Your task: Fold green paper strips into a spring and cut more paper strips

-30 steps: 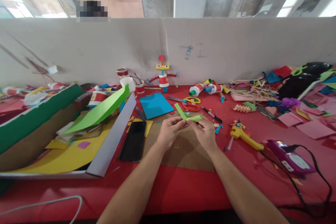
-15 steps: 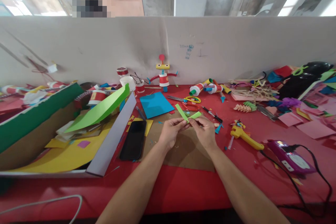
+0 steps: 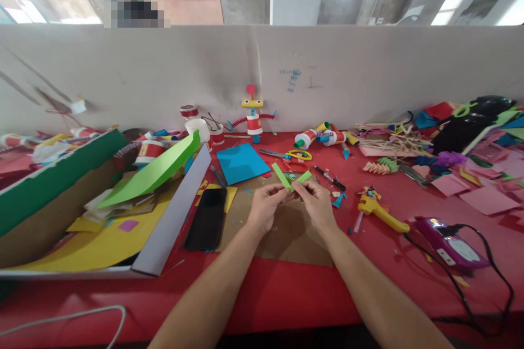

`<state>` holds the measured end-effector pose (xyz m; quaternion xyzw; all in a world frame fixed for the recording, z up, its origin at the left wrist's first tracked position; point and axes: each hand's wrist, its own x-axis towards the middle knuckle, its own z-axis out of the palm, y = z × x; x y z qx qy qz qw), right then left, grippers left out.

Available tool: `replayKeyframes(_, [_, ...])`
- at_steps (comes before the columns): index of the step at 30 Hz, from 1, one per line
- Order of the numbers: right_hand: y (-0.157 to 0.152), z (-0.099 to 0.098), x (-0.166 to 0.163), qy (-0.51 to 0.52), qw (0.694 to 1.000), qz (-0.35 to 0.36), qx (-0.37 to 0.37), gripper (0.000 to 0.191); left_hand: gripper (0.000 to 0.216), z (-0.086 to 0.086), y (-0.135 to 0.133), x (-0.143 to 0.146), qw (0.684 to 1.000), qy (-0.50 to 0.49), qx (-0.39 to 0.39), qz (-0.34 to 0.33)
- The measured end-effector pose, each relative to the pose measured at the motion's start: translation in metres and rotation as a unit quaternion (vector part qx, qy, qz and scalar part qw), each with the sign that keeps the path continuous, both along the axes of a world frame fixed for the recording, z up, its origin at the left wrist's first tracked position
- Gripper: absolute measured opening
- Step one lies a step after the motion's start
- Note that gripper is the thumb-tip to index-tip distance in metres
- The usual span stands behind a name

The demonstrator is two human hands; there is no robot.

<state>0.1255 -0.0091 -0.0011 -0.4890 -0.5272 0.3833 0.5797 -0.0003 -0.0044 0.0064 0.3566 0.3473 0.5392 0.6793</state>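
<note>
pinching the green paper [image 3: 281, 175] above the cardboard [image 3: 289, 237], the left hand [image 3: 265, 206] and right hand [image 3: 318, 204] are both nearly closed on it. its right end tilts up more steeply than a second ago. beyond, the blue sheet [image 3: 243, 163] and scissors [image 3: 287, 156] lie unmoved; the figure [image 3: 254, 125] stands by the wall [image 3: 164, 76].

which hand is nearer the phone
Left. The left hand is right of the phone; the right hand is farther right, beyond the left one, both pinching green strips.
</note>
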Motion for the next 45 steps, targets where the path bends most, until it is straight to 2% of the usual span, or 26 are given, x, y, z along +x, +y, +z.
replayKeyframes(5, [0.001, -0.001, -0.002, 0.058, 0.998, 0.016, -0.003, 0.023, 0.023, -0.004, 0.000, 0.000, 1.000, -0.015, 0.008, -0.007])
replayKeyframes(9, [0.003, -0.004, 0.000, 0.032, 0.999, 0.042, -0.001, 0.024, 0.025, -0.004, 0.000, 0.000, 1.000, -0.007, 0.023, -0.006])
replayKeyframes(15, [0.004, -0.008, -0.001, 0.030, 0.999, 0.023, 0.000, 0.019, 0.026, -0.002, 0.000, -0.004, 0.999, -0.005, 0.029, -0.038])
replayKeyframes(18, [0.003, -0.005, -0.004, 0.037, 0.999, 0.014, -0.007, 0.017, 0.028, -0.003, 0.001, -0.004, 0.999, 0.016, 0.029, -0.033])
replayKeyframes(24, [0.001, -0.005, -0.006, 0.026, 0.999, 0.039, -0.013, 0.023, 0.018, -0.008, 0.007, -0.005, 0.999, -0.021, -0.038, 0.005])
replayKeyframes(27, [0.002, -0.006, -0.005, 0.018, 0.998, 0.066, 0.003, 0.017, 0.014, -0.011, 0.011, -0.006, 0.997, -0.036, -0.067, 0.007])
replayKeyframes(34, [0.000, -0.001, -0.001, -0.101, 0.992, 0.050, 0.054, 0.013, 0.009, -0.010, 0.011, -0.010, 0.993, -0.046, -0.110, -0.020])
replayKeyframes(40, [0.003, 0.001, 0.002, -0.130, 0.985, 0.044, 0.100, 0.011, 0.020, -0.007, 0.009, -0.011, 0.994, -0.039, -0.089, -0.041])
replayKeyframes(45, [0.005, -0.008, 0.001, -0.119, 0.989, 0.038, 0.078, 0.015, 0.024, -0.008, 0.009, -0.008, 0.998, -0.022, -0.048, -0.023])
